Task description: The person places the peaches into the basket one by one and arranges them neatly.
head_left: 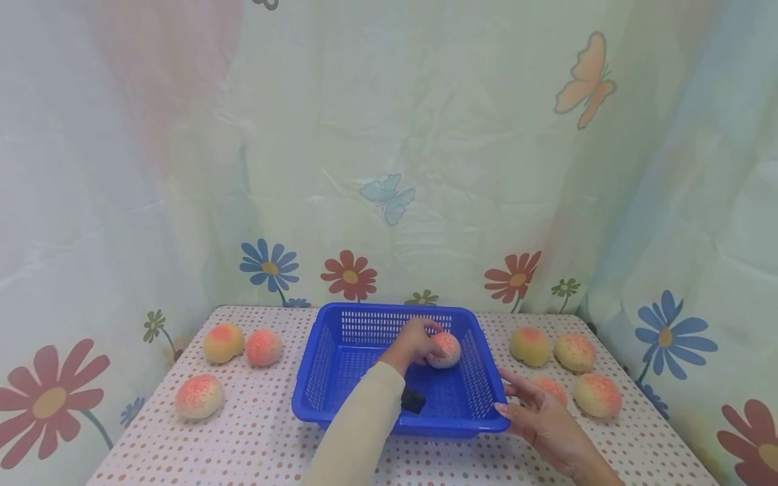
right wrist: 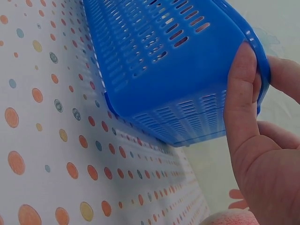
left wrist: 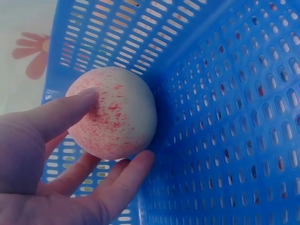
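Note:
A blue plastic basket (head_left: pixel 389 424) with slotted walls stands mid-table. Inside its right part, my left hand (head_left: pixel 416 343) holds a pale peach (head_left: pixel 446 351) speckled with pink-red. In the left wrist view, the thumb lies on top of the peach (left wrist: pixel 123 110) and the other fingers curl under its near side, close to the basket's slotted wall (left wrist: pixel 136 28). At the front right corner, my right hand (head_left: pixel 541 422) grips the basket's rim. The right wrist view shows that hand's thumb (right wrist: pixel 243 79) on the outer side of the rim, fingers over the other side.
On the left of the dotted tablecloth lie a yellow-red peach (head_left: pixel 223 343), a pink one (head_left: pixel 264 347) and a pale one (head_left: pixel 199 397). Several more peaches (head_left: pixel 576 352) lie to the right, one partly behind my right hand. A flowered curtain (head_left: pixel 389 135) surrounds the table.

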